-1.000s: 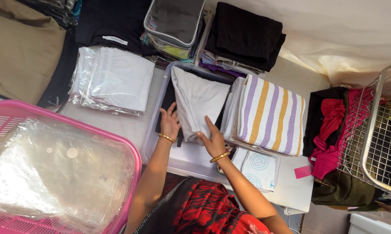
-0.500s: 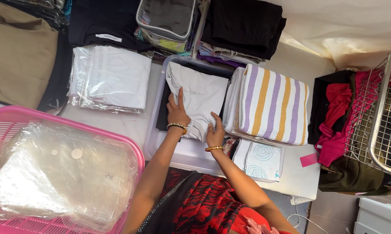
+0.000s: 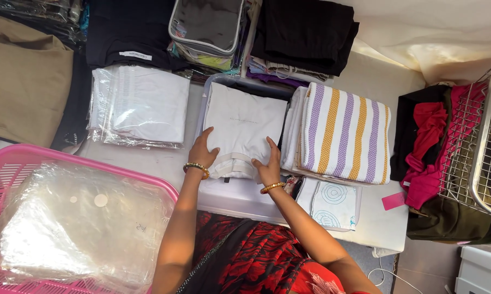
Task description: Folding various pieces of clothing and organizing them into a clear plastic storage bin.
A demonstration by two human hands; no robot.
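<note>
Matt white folded cloth [image 3: 245, 125] is shown in a smooth translucent plastic bin [image 3: 240, 198]. Glossy clear plastic film is seen on the bagged garment [image 3: 139, 106] and in the pink plastic basket [image 3: 6, 174]. Woven striped cloth [image 3: 343, 133] and a metal wire basket [image 3: 488, 147] are shown.

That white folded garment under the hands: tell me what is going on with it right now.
A person in a red and black patterned dress has both hands flat on a folded white garment that lies in a clear plastic box. The left hand rests on its near left corner, the right hand on its near right edge. To the right lies a purple and yellow striped cloth; to the left a bagged white garment and a pink basket holding plastic bags.
</note>
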